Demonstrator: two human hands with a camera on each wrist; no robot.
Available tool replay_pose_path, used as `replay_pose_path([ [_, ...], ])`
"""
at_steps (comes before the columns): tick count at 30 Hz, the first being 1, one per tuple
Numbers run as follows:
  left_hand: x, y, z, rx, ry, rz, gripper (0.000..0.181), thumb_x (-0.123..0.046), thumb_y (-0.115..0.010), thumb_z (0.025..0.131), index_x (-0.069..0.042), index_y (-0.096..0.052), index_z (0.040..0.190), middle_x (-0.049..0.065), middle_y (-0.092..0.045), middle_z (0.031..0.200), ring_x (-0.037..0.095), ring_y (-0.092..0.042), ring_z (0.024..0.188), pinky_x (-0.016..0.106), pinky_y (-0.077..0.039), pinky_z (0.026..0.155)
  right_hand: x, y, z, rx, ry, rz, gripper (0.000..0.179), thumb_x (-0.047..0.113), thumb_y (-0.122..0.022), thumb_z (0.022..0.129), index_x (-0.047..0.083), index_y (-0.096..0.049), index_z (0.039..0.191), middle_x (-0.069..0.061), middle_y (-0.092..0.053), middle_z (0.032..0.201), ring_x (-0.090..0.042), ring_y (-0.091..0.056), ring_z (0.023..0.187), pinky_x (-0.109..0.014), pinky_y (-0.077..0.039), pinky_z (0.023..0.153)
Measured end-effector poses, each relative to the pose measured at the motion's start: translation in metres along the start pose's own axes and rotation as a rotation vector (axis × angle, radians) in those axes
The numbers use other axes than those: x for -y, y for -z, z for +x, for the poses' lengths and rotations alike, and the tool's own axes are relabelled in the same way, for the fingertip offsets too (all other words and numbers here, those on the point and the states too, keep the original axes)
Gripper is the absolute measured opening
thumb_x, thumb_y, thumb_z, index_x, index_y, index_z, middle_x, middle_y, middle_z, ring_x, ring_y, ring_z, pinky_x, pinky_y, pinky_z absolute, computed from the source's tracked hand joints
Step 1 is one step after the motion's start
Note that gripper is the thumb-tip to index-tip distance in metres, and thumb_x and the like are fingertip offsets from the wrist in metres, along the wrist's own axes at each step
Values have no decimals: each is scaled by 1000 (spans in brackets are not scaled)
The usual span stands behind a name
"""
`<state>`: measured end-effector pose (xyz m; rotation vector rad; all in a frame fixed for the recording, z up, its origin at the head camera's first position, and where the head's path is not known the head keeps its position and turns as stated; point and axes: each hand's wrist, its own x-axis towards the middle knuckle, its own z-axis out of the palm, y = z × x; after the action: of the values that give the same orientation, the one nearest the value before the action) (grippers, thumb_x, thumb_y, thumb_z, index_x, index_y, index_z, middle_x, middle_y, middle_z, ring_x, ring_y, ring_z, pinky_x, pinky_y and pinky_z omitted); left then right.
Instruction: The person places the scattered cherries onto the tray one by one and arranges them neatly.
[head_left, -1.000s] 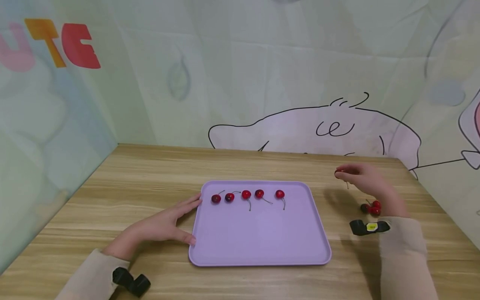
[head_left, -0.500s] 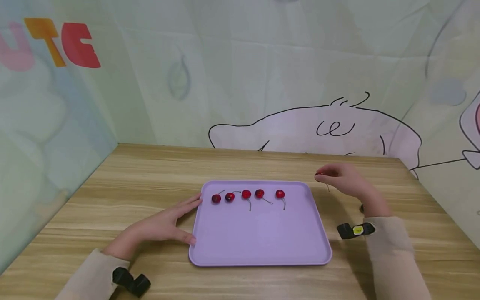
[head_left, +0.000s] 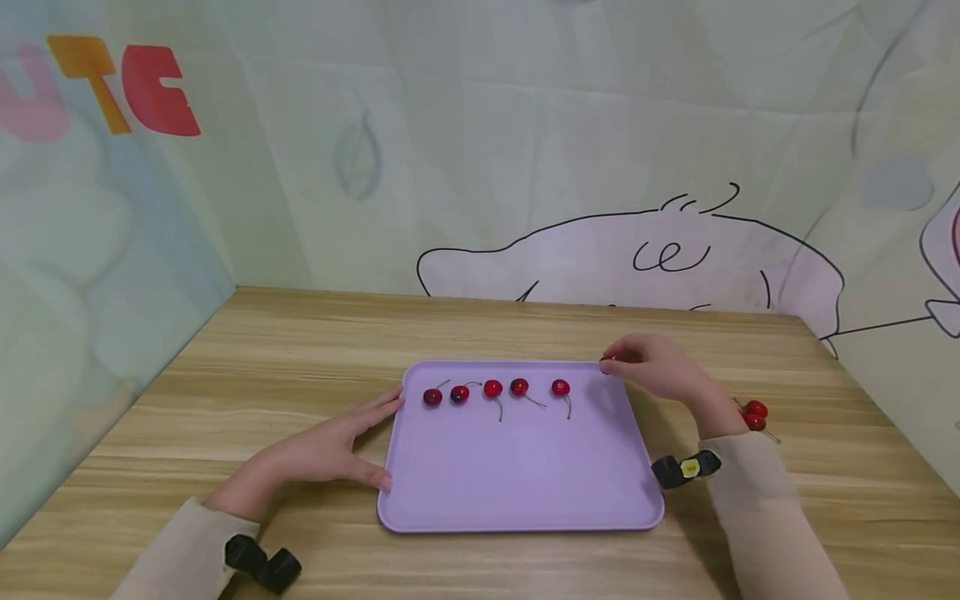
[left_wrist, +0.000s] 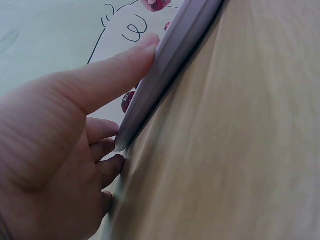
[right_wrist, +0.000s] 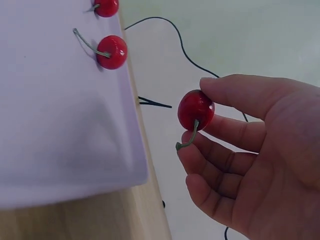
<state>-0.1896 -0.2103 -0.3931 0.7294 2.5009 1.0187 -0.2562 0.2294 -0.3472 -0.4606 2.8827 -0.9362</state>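
A purple tray (head_left: pixel 517 467) lies on the wooden table, with several red cherries in a row along its far side; the rightmost cherry (head_left: pixel 560 388) sits a little apart from the others. My left hand (head_left: pixel 322 446) rests at the tray's left edge, thumb and fingers spread along the rim. In the right wrist view, my right hand (right_wrist: pixel 250 145) pinches a cherry (right_wrist: pixel 196 110) between thumb and fingers, its green stem hanging down. The head view puts that hand above the tray's far right corner, with the cherry mostly hidden by the fingers.
More cherries (head_left: pixel 754 415) lie on the wooden table (head_left: pixel 847 500) to the right of the tray, partly behind my right wrist. A printed cloth backdrop (head_left: pixel 480 167) stands along the table's far edge and left side.
My right hand has moved left with the pinched cherry, from over the table to the tray's far right corner. My left hand and the tray have stayed put.
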Motion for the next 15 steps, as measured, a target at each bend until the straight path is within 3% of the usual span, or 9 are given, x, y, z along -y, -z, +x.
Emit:
replay_pose_path([
  [15,0,0,0,-3,-9,1,101,-41,-81,75,-4,-26,152,16,-12,161,47,-7,144,67,-12,110,3,-19,8,74,-54,-22,29,26,-66,91,2,-68,107,-8,-64,93,-22,-55,84,-30,-48,69],
])
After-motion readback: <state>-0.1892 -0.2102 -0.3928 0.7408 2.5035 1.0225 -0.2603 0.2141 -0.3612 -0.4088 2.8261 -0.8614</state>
